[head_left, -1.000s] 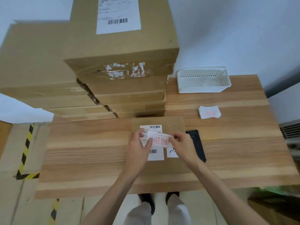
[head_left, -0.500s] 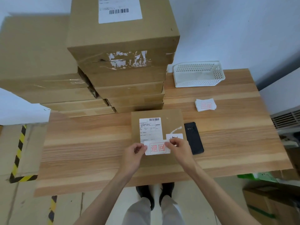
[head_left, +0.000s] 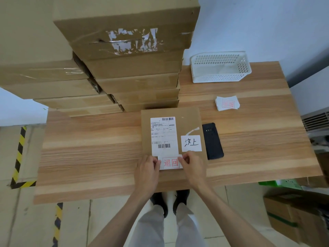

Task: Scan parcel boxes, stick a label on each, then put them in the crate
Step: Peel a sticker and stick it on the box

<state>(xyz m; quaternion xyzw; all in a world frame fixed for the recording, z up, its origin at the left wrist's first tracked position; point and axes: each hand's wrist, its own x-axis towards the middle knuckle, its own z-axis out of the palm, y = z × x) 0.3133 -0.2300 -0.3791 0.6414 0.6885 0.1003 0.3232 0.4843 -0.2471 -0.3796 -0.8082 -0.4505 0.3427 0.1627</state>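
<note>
A flat brown parcel box point(head_left: 192, 120) lies on the wooden table point(head_left: 89, 148) in front of me. It carries a white shipping label point(head_left: 163, 134) with barcodes and a small handwritten white note point(head_left: 191, 143). A white sticker with red print point(head_left: 170, 162) lies on the box just below the shipping label. My left hand point(head_left: 146, 172) pinches the sticker's left edge and my right hand point(head_left: 193, 168) pinches its right edge. A white plastic crate point(head_left: 220, 67) stands at the table's far right.
Tall stacks of cardboard boxes point(head_left: 128, 50) fill the far left of the table. A black phone point(head_left: 212, 140) lies right of the parcel. A pile of red-print stickers point(head_left: 227, 103) sits further back. More boxes point(head_left: 292, 216) stand on the floor at right.
Both hands have brought the sticker down from over the shipping label to the box surface below it. The handwritten note is now uncovered.
</note>
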